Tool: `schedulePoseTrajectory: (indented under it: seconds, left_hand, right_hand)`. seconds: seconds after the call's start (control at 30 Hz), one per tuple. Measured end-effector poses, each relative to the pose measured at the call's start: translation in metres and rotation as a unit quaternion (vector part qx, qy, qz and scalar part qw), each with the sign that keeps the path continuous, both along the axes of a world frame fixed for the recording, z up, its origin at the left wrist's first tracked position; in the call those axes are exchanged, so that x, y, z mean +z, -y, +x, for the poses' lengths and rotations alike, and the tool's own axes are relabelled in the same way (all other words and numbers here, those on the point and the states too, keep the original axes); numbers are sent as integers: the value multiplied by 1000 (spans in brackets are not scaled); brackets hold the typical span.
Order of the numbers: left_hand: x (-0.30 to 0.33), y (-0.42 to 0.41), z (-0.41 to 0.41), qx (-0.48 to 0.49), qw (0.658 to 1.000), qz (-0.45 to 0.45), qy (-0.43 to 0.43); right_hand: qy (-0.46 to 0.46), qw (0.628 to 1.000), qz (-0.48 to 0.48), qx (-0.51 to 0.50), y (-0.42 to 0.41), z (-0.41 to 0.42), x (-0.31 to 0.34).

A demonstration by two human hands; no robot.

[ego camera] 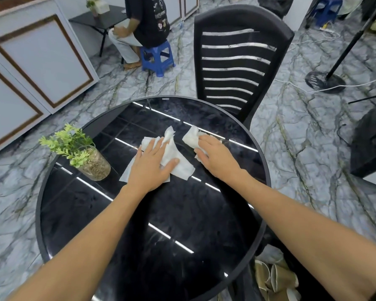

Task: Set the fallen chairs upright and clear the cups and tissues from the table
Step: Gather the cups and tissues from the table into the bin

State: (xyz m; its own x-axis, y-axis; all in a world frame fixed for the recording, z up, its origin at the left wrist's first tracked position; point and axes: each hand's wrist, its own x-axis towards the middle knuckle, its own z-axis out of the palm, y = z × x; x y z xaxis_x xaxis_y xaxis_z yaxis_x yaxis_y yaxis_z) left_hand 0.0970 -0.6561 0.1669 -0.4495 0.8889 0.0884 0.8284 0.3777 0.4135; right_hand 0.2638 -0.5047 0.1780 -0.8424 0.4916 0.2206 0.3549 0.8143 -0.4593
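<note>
Tabletop (152,224) of round black glass carries everything, a black slatted chair (237,61) upright behind it. Left hand (150,164) presses flat, fingers spread, on the larger white tissue (178,166). Right hand (215,156) curls its fingers round the crumpled smaller tissue (191,136), which pokes out past the fingertips.

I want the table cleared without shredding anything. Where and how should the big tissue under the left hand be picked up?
Probably at its raised, crumpled middle, from above: the tissue lies mostly flat on the table, so its edges offer little to pinch. The left hand already rests on it and can bunch it inward.
</note>
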Motion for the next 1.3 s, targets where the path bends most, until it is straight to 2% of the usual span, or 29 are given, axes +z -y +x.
schedulePoseTrajectory:
  seconds: [0.2, 0.5, 0.7, 0.87, 1.07, 1.23, 1.3]
  left_hand:
    - [4, 10, 21, 12, 996, 68, 53]
    - [32, 14, 108, -5, 994, 65, 84]
    - [46, -14, 215, -128, 984, 101, 74]
    - [28, -37, 314, -219, 968, 104, 70]
    - [-33, -30, 392, -286, 953, 52, 80]
    - [-96, -6, 419, -262, 950, -119, 123]
    - [-116, 5, 425, -258, 943, -161, 135]
  right_hand:
    - [6, 1000, -9, -19, 9, 28, 5]
    - [-18, 998, 4, -60, 15, 127, 15]
    - [-11, 993, -21, -114, 17, 237, 15]
    - [28, 983, -39, -177, 32, 345, -6]
    - [98, 963, -86, -238, 67, 438, -63]
    - [143, 950, -125, -249, 93, 472, -105]
    - [153, 947, -128, -251, 98, 478, -115]
